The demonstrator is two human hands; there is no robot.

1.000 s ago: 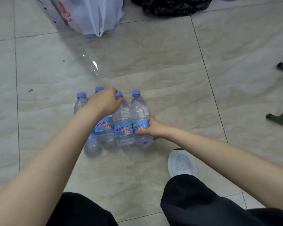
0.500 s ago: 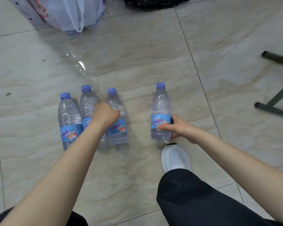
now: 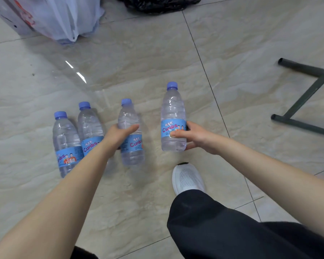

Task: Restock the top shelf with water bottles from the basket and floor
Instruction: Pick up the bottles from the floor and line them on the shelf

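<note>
Blue caps (image 3: 172, 85); marbled beige floor (image 3: 148, 53)

Both hands (image 3: 120, 137) now gripping bottles (image 3: 173, 118), seemingly lifted.

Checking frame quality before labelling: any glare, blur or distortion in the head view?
Head view: bright glare streaks on the glossy floor tiles; slight motion blur on the bottle in the left hand; the bottle in the right hand reads sharp; wide-angle bending of grout lines; soft, even light, faint shadows.
</note>
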